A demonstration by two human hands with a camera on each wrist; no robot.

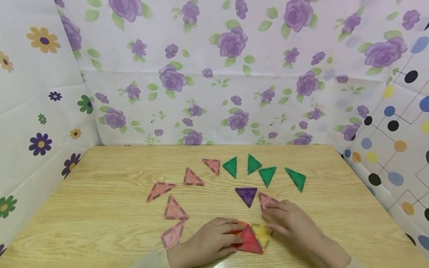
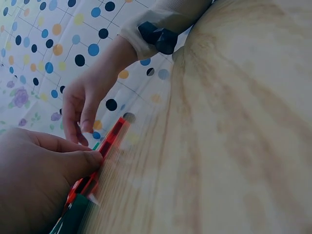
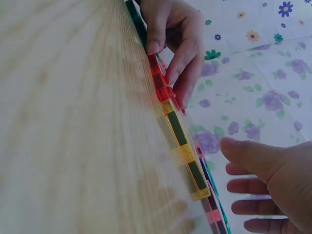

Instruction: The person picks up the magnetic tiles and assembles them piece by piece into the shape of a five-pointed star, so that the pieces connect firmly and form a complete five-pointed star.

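Flowered cloth is being used as a backdrop, dotted cloth is hanging at the right, and a wood-grained table is being worked on in the part nearest the person. The red triangle is being gripped by the left hand, its thumb and fingers closed about the tile's edge and top, while the right hand is being held with its fingers loose and extended, thumb beside the yellow tile and fingertips over a pink triangle; whether that pink piece is being touched cannot be told. For a neat join, it is being judged, the red triangle should be steadied lightly and flat, so that the yellow tile is being met edge to edge; with too hard a squeeze, the pieces could be lifted or twisted out of line. On the table, the red triangle is lying with its point away from the person, its right side being bordered by the yellow tile and its far left by an orange tile, partly covered. Light is being let through the red and yellow tiles, and dark strips are being shown along the yellow rim. Beyond, a purple triangle and four green triangles are lying spread out.
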